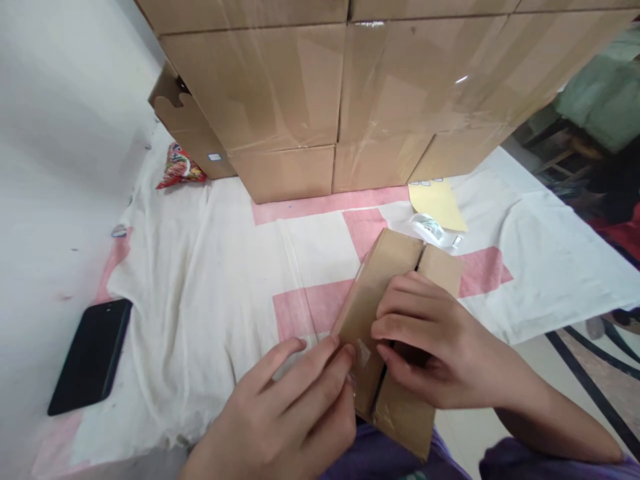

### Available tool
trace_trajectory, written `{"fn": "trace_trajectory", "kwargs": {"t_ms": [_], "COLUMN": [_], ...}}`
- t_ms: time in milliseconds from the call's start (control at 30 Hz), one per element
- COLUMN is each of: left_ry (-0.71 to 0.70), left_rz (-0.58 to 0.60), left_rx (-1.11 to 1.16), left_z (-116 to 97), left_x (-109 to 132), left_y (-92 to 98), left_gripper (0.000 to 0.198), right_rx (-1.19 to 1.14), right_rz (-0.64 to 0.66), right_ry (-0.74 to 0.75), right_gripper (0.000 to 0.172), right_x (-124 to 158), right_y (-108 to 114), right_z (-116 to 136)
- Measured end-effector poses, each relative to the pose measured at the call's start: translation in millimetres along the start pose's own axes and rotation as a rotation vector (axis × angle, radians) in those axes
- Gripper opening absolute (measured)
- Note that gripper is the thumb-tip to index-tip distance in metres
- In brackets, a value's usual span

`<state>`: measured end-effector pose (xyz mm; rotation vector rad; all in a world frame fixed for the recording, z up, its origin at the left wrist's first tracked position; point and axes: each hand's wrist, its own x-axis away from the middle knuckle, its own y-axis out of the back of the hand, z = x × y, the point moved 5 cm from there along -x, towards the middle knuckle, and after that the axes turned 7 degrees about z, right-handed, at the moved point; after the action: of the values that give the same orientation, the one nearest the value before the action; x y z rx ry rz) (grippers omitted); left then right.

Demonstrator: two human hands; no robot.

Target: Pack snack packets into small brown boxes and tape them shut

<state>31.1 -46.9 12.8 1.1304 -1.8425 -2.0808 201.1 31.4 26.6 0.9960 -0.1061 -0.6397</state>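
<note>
A small brown cardboard box (393, 263) lies tilted at the table's near edge, with a dark seam running down between its top flaps. My left hand (295, 407) is closed at the box's left edge, its fingertips pressed against the cardboard. Close to those fingertips, a short piece of clear tape (363, 351) sticks to the flap. Over the seam, my right hand (435, 337) rests on the box with fingers curled and thumb near the index finger. Whatever that pinch holds, if anything, is too small to make out.
Stacked, taped cartons (280, 87) rise at the back. A red snack packet (181, 167) lies beside an open carton (193, 130). A black phone (91, 357) is at left on the white and pink cloth (250, 267). Beyond the box are yellow paper (440, 205) and a white strip (430, 228).
</note>
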Motion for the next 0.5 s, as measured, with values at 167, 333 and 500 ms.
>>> {"fn": "trace_trajectory", "kwargs": {"t_ms": [167,333,500], "left_ry": [-0.02,-0.009,0.0], "left_rz": [0.045,0.029,0.018], "left_rx": [-0.066,-0.095,-0.081], "left_z": [-4.0,-4.3,-5.9], "left_x": [0.1,1.0,3.5], "left_y": [-1.9,-2.8,-4.2], "left_gripper": [0.031,0.03,0.027], "right_rx": [0.066,0.22,0.431], "right_rz": [0.079,0.087,0.137], "right_ry": [0.075,0.098,0.143], "right_gripper": [0.006,0.01,0.019], "right_x": [-3.0,-8.1,-9.2], "right_y": [0.4,-0.3,-4.5], "right_z": [5.2,13.9,27.5]}}
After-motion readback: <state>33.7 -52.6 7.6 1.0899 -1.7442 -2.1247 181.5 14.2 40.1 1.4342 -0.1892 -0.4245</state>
